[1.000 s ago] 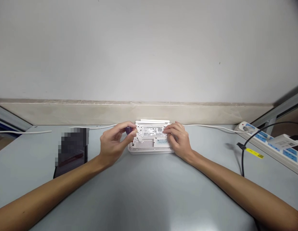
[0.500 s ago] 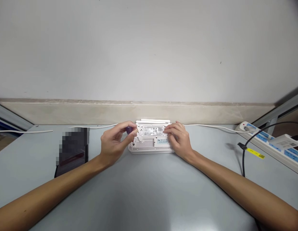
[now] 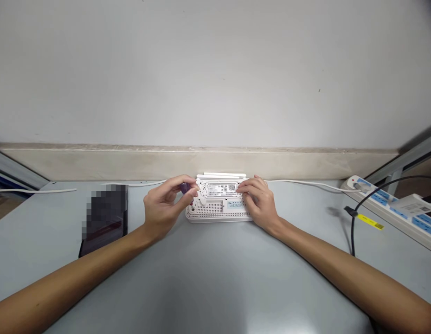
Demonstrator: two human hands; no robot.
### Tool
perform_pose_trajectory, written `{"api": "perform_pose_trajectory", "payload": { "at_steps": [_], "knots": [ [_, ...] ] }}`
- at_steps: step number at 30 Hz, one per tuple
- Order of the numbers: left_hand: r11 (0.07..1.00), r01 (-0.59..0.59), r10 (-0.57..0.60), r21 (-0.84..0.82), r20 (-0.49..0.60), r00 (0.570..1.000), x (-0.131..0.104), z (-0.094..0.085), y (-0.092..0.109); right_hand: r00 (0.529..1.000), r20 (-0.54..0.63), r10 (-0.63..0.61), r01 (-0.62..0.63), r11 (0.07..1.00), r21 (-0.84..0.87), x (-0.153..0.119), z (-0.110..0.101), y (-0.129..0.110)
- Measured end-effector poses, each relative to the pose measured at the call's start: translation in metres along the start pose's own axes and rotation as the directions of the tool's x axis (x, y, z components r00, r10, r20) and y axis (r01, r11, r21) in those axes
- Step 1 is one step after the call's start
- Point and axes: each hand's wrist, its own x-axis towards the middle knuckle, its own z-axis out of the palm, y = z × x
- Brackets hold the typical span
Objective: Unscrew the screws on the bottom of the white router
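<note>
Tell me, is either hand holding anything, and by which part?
The left hand pinches a small purple object between thumb and fingertips; which part cannot be told. The right hand rests on the white router, steadying its right side.

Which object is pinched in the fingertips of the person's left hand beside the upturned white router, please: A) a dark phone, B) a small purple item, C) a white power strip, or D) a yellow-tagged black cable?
B: the left hand pinches a small purple item at the left edge of the router, while the right hand rests on the router's other side.
</note>
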Motion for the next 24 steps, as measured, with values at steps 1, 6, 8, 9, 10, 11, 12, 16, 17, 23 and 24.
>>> {"api": "perform_pose_trajectory", "payload": {
  "at_steps": [1, 6, 8, 9, 10, 11, 12, 16, 17, 23, 24],
  "knots": [
    [1.0, 0.001, -0.001, -0.006, 0.001, 1.0, 0.0, -0.0001, -0.0005, 1.0, 0.0, 0.0, 0.0, 1.0, 0.0, 0.0, -0.0001, -0.0001],
    [0.999, -0.007, 0.007, -0.032, 0.001, 1.0, 0.0004, 0.0003, -0.0011, 1.0, -0.012, -0.004, 0.004, 1.0, 0.002, -0.0007, 0.0002, -0.0007],
    [0.999, -0.019, 0.019, -0.028, 0.006, 1.0, 0.0004, 0.0006, -0.0006, 1.0, -0.013, -0.002, 0.002, 1.0, 0.004, -0.001, 0.0004, -0.0006],
    [0.999, -0.022, 0.023, -0.023, 0.01, 1.0, 0.0002, 0.0007, -0.0004, 1.0, -0.013, -0.001, 0.001, 1.0, 0.005, -0.0011, 0.0005, -0.0005],
    [1.0, -0.021, 0.021, -0.018, 0.015, 1.0, 0.0, 0.0007, -0.0004, 1.0, -0.012, 0.0, 0.0, 1.0, 0.006, -0.0011, 0.0005, -0.0003],
    [1.0, -0.018, 0.018, -0.016, 0.018, 1.0, -0.0002, 0.0007, -0.0004, 1.0, -0.012, 0.0, 0.0, 1.0, 0.007, -0.0011, 0.0005, -0.0001],
    [1.0, -0.016, 0.016, -0.019, 0.019, 1.0, -0.0004, 0.0007, -0.0004, 1.0, -0.011, -0.001, 0.001, 1.0, 0.007, -0.001, 0.0005, 0.0001],
    [0.999, -0.033, 0.033, -0.014, 0.017, 0.999, -0.0004, 0.0009, -0.0003, 1.0, -0.007, -0.001, 0.001, 1.0, 0.004, -0.0004, 0.0004, 0.0004],
    [0.999, -0.036, 0.036, -0.01, 0.015, 0.999, -0.0003, 0.0011, -0.0001, 1.0, -0.006, -0.001, 0.001, 1.0, 0.004, -0.0004, 0.0005, 0.0004],
    [0.999, 0.013, -0.012, -0.037, 0.014, 1.0, -0.0015, 0.0, -0.0011, 1.0, -0.014, -0.009, 0.009, 1.0, 0.004, -0.0011, 0.0014, 0.0011],
    [0.999, 0.013, -0.013, -0.036, 0.01, 1.0, -0.0019, -0.0006, -0.0015, 1.0, -0.012, -0.007, 0.007, 1.0, 0.003, -0.0012, 0.0014, 0.0014]
  ]
}}
